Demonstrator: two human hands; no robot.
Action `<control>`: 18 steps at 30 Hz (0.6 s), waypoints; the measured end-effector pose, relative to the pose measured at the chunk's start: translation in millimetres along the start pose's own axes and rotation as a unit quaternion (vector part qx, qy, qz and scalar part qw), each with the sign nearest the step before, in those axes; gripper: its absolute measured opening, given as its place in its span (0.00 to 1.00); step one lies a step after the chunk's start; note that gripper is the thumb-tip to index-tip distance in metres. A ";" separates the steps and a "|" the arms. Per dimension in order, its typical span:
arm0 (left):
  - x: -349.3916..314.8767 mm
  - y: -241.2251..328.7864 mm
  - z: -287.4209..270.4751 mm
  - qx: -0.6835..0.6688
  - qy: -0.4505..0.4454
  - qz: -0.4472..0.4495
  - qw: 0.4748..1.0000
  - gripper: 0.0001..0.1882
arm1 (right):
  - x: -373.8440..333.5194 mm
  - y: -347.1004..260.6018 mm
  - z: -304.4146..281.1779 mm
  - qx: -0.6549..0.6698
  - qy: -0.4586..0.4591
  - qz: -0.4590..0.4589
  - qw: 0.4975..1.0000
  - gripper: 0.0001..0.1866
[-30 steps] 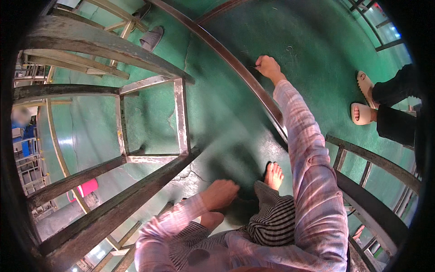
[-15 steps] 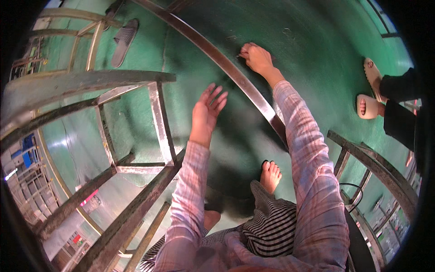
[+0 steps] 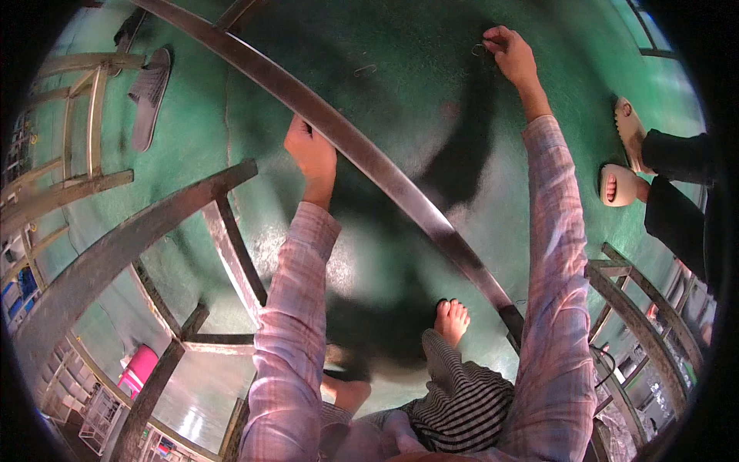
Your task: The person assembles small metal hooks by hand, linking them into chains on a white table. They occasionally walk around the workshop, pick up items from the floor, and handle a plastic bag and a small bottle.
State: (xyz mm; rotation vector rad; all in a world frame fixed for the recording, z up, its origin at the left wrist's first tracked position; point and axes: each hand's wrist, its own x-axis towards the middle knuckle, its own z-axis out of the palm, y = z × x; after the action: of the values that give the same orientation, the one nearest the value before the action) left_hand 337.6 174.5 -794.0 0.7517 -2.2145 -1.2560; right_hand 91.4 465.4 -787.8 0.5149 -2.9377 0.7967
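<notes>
A long metal bar runs slantwise from the upper left to beside my right forearm. My left hand is closed at the bar's near side, its fingers partly hidden against the edge; whether it holds the bar or something small cannot be made out. Farther out on the right, beyond the bar, my right hand is low over the green floor, thumb and fingers pinched together. A thin curled strand shows at its fingertips. Another thin curl lies on the floor between the bar and that hand.
Metal frames stand close on my left, and another frame is on my right. A grey slipper lies at the upper left. Someone in dark trousers and beige slides stands at the right. My bare foot is below the bar.
My right hand has reached farther out and right, to the thin curl. My left hand has gone from open to closed and moved left, up to the bar. The view has shifted.
</notes>
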 end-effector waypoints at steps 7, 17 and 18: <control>-1.0 -8.3 13.4 0.197 -0.010 0.171 0.965 0.14 | 20.0 8.4 -1.9 0.017 -0.166 -0.120 0.979 0.05; -3.4 -5.7 16.7 0.162 -0.036 0.112 0.980 0.13 | 77.2 -27.8 32.3 0.089 -0.007 -0.060 0.994 0.20; -3.6 -5.5 18.4 0.162 -0.046 0.110 0.980 0.12 | 99.4 -23.9 40.8 0.027 0.023 -0.056 0.998 0.26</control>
State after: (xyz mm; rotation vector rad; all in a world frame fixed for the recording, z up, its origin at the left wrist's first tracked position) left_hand 329.6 185.9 -807.8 0.5516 -2.5337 -0.8494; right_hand 7.0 395.5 -797.9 0.6490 -2.8239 0.8654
